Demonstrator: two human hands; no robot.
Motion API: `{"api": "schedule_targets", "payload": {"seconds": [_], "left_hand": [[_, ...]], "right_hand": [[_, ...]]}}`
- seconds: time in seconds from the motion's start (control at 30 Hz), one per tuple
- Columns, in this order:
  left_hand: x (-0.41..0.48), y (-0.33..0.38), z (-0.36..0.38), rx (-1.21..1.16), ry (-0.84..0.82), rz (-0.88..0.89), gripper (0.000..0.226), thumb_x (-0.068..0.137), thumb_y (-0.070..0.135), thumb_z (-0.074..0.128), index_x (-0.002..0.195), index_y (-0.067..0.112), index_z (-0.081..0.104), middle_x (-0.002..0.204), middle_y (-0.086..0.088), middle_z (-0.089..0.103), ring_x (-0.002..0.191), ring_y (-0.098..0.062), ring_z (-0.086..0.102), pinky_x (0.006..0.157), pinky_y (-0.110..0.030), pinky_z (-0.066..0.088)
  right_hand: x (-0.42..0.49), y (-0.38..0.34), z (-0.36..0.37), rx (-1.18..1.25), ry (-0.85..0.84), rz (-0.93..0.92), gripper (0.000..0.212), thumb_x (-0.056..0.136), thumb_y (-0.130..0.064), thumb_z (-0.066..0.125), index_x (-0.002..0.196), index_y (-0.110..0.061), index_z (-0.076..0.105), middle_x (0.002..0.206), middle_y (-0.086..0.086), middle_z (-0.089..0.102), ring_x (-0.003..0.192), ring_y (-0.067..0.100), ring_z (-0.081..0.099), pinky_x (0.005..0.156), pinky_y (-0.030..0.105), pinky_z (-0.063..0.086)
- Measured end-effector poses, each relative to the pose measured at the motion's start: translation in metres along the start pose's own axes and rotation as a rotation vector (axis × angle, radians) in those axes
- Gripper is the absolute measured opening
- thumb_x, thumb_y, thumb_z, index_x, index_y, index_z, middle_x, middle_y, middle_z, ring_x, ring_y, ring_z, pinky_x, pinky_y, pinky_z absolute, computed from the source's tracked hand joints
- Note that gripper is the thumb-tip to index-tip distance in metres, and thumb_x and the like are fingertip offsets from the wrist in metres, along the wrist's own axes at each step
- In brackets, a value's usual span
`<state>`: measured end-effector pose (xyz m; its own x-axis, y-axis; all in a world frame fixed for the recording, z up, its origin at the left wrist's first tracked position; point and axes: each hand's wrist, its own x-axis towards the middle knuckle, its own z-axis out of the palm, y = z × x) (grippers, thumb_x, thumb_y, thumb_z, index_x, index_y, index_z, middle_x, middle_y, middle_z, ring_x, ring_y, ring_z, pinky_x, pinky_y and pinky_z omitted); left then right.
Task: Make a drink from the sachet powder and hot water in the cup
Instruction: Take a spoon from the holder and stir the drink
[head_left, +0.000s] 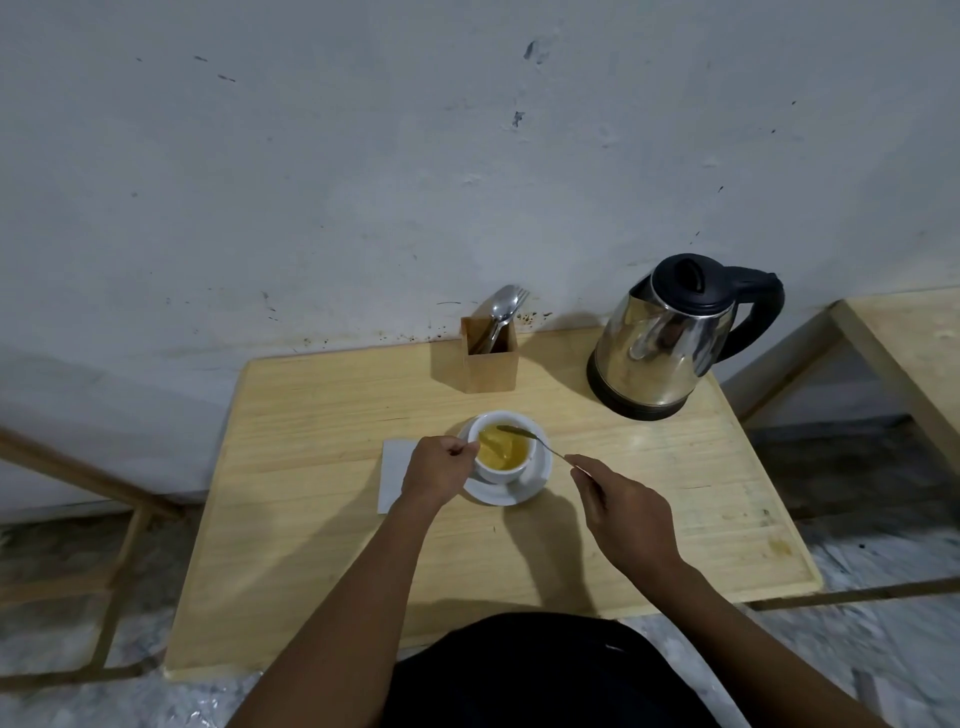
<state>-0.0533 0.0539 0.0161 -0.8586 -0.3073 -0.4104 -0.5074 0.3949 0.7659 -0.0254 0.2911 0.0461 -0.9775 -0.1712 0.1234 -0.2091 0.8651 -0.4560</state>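
Note:
A white cup (501, 470) holding yellow liquid stands on a white saucer (535, 480) near the middle of the wooden table (322, 519). My left hand (436, 470) grips the cup's left side. My right hand (626, 512) pinches the handle end of a metal spoon (530, 436). The spoon's bowl is lifted just over the cup's far rim, above the liquid. A steel kettle (670, 343) with a black lid and handle stands at the table's back right.
A white paper napkin or sachet (395, 467) lies left of the saucer, partly under my left hand. A wooden holder (491, 358) with a spoon and fork stands at the back by the wall. Another wooden table (914, 353) is to the right.

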Motion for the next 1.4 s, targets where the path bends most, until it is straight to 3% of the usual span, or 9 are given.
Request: {"api": "schedule_targets", "payload": {"seconds": [0.47, 0.63, 1.0, 1.3, 1.4], "left_hand": [[0.0003, 0.0010, -0.0013, -0.007, -0.006, 0.003, 0.021, 0.088, 0.031, 0.062, 0.074, 0.018, 0.070, 0.061, 0.003, 0.062, 0.061, -0.012, 0.057, 0.063, -0.027, 0.043], [-0.0002, 0.0014, -0.0011, -0.001, -0.001, 0.005, 0.021, 0.088, 0.031, 0.063, 0.072, 0.020, 0.070, 0.066, 0.001, 0.066, 0.067, -0.016, 0.061, 0.066, -0.030, 0.046], [-0.0011, 0.0008, -0.0010, -0.012, 0.002, 0.003, 0.022, 0.088, 0.031, 0.063, 0.070, 0.019, 0.069, 0.073, -0.010, 0.071, 0.070, -0.021, 0.064, 0.066, -0.032, 0.047], [-0.0004, 0.0003, -0.0008, -0.010, 0.003, -0.002, 0.026, 0.088, 0.031, 0.063, 0.075, 0.012, 0.073, 0.082, -0.018, 0.074, 0.079, -0.029, 0.069, 0.066, -0.032, 0.047], [-0.0007, 0.0004, -0.0007, -0.003, 0.000, -0.002, 0.025, 0.088, 0.031, 0.063, 0.073, 0.013, 0.072, 0.081, -0.018, 0.074, 0.073, -0.026, 0.066, 0.066, -0.032, 0.046]], "right_hand": [[-0.0005, -0.0030, 0.0024, 0.076, 0.014, 0.069, 0.022, 0.096, -0.029, 0.058, 0.116, -0.031, 0.067, 0.057, -0.009, 0.061, 0.053, 0.016, 0.059, 0.047, 0.014, 0.026], [-0.0021, -0.0042, 0.0036, 0.098, 0.010, 0.089, 0.022, 0.097, -0.030, 0.056, 0.116, -0.033, 0.066, 0.050, -0.015, 0.045, 0.049, 0.007, 0.045, 0.047, 0.015, 0.027], [-0.0047, -0.0059, 0.0076, 0.091, 0.052, 0.087, 0.022, 0.096, -0.029, 0.057, 0.115, -0.034, 0.066, 0.055, -0.013, 0.055, 0.052, 0.013, 0.059, 0.046, 0.020, 0.031], [-0.0060, -0.0059, 0.0079, 0.113, 0.064, 0.106, 0.022, 0.095, -0.027, 0.060, 0.114, -0.034, 0.067, 0.051, -0.018, 0.047, 0.048, 0.006, 0.049, 0.047, 0.015, 0.028], [-0.0057, -0.0085, 0.0078, 0.131, 0.070, 0.097, 0.022, 0.095, -0.027, 0.060, 0.114, -0.035, 0.067, 0.050, -0.018, 0.045, 0.049, 0.007, 0.050, 0.047, 0.017, 0.029]]}}
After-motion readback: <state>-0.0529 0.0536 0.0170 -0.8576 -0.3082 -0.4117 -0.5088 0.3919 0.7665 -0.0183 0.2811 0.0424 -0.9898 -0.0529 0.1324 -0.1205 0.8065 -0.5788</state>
